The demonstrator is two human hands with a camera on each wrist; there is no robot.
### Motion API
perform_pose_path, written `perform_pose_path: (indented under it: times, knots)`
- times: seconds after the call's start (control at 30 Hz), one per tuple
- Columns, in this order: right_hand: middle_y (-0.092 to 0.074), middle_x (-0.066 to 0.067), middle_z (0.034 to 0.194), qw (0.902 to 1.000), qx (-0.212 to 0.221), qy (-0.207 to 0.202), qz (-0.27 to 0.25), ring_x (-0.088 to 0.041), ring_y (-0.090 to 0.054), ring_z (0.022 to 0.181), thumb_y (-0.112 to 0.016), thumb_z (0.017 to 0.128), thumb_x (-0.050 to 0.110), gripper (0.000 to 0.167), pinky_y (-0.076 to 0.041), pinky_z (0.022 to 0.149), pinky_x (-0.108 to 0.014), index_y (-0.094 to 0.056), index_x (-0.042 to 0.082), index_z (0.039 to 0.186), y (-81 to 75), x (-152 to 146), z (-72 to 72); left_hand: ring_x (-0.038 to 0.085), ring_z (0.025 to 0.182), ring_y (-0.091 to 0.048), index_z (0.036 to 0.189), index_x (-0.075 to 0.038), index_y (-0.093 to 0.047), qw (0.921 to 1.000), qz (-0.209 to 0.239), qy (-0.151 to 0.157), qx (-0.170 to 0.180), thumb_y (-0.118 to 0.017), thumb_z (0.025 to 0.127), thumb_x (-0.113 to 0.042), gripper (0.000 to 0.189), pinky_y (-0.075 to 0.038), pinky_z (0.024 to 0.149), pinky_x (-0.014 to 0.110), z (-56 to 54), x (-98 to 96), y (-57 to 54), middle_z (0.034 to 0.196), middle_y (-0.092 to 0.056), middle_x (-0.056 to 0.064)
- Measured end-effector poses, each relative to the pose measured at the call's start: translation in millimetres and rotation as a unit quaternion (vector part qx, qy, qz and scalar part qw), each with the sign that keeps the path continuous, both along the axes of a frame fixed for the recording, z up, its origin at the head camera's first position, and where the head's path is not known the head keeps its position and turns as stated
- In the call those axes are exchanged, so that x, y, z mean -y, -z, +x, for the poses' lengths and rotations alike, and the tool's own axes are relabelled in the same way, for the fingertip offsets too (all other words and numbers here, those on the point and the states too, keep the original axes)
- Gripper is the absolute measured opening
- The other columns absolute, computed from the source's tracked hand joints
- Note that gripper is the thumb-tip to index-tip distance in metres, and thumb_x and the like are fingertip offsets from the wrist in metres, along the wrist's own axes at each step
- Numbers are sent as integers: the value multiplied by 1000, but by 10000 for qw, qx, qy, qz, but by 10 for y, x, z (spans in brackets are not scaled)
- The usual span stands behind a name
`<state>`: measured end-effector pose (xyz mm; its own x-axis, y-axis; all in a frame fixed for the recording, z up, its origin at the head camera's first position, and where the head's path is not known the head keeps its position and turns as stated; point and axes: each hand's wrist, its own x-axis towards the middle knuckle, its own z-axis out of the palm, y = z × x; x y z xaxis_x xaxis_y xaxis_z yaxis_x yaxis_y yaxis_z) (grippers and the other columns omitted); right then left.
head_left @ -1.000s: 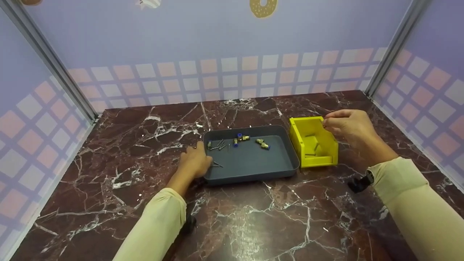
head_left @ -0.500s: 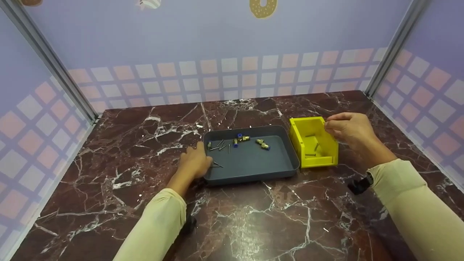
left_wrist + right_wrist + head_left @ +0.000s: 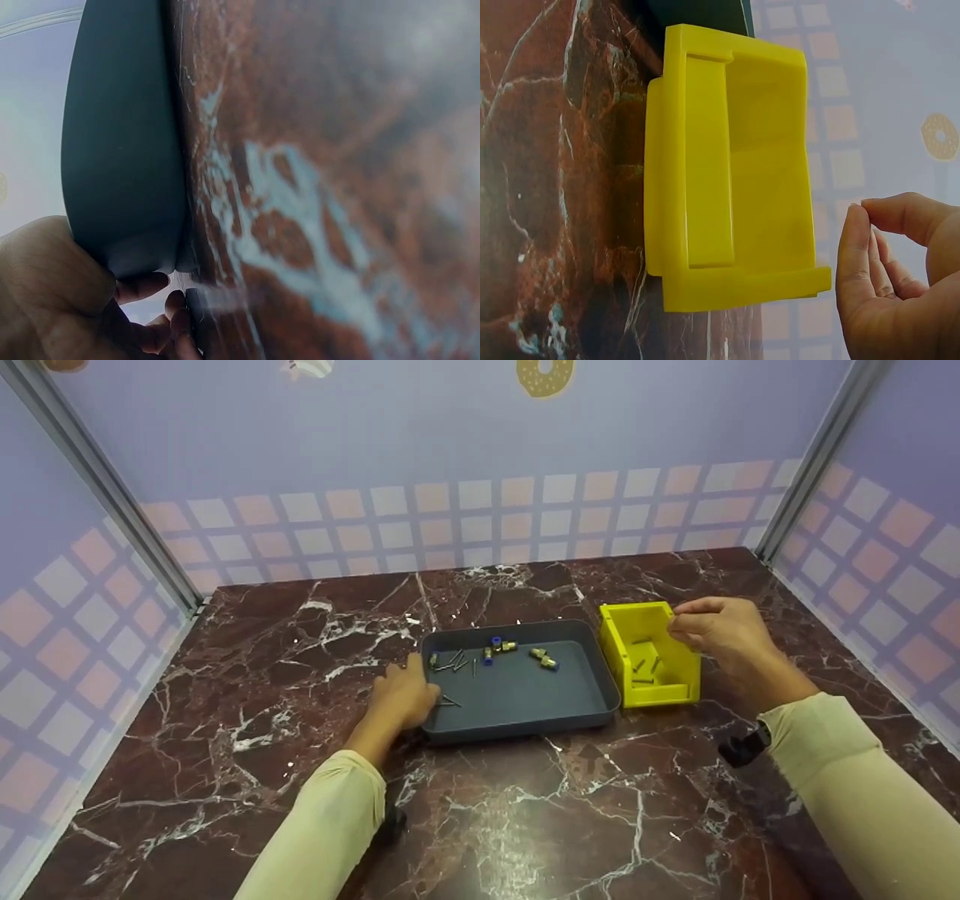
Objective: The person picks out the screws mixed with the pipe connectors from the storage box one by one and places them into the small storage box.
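My left hand (image 3: 405, 690) grips the left wall of a dark grey tray (image 3: 525, 705); in the left wrist view its thumb lies against the tray and the fingers curl in below its corner. My right hand (image 3: 724, 634) hovers at the right rim of a yellow bin (image 3: 656, 695). In the right wrist view thumb and index fingertips (image 3: 866, 202) meet, with nothing showing between them. Several screws lie in the bin, one screw (image 3: 639, 665) near its middle. Several more screws, such as a short upright-looking one (image 3: 474, 667), lie at the tray's left.
Brass fittings with blue collars, such as one fitting (image 3: 550, 663), lie toward the tray's back. Bin and tray stand side by side on a dark red marbled table (image 3: 480, 810). Purple panels with a checked band (image 3: 517, 517) enclose the back and sides.
One more screw lies in the yellow bin than half a second ago. My right hand has dipped slightly beside the bin's rim; my left hand and the tray have stayed put.
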<state>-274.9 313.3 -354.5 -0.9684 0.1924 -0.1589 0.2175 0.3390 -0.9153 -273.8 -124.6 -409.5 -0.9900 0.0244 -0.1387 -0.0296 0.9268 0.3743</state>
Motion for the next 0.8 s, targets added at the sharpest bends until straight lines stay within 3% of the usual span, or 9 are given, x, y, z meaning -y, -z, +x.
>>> perform_pose_path:
  times: [0.13, 0.27, 0.37, 0.8]
  knots:
    - [-70, 9, 101, 9996, -76, -32, -269, -7, -70, 92, -80, 88, 22, 39, -57, 86, -25, -66, 6, 121, 7, 45, 15, 54, 125, -49, 149, -4, -36, 10000, -9, 10, -10, -54, 96, -30, 62, -40, 108, 58, 8, 0, 3, 139, -47, 35]
    - [-70, 2, 100, 9954, -321, -110, -897, -10, -72, 90, -79, 87, 11, 22, -58, 86, -25, -71, 6, 107, 23, 114, 24, 55, 127, -48, 151, -5, -34, 10000, 45, -11, 26, -53, 97, -30, 62, -39, 109, 58, 12, 6, -3, 141, -45, 35]
    - [-69, -2, 104, 9913, -380, -161, -1251, -13, -73, 92, -80, 86, 9, 19, -59, 88, -27, -72, 6, 103, 29, 171, 32, 55, 129, -47, 152, -5, -33, 10000, 34, -6, 27, -52, 98, -30, 63, -39, 110, 58, 9, 10, -2, 142, -44, 36]
    - [-55, -13, 122, 9835, -262, -486, -1721, -17, -68, 102, -76, 88, 4, 47, -58, 90, -26, -55, -12, 127, 28, 583, 13, 55, 128, -47, 152, -5, -33, 10000, 64, -9, 5, -53, 97, -30, 64, -38, 110, 59, 10, 15, 7, 142, -44, 36]
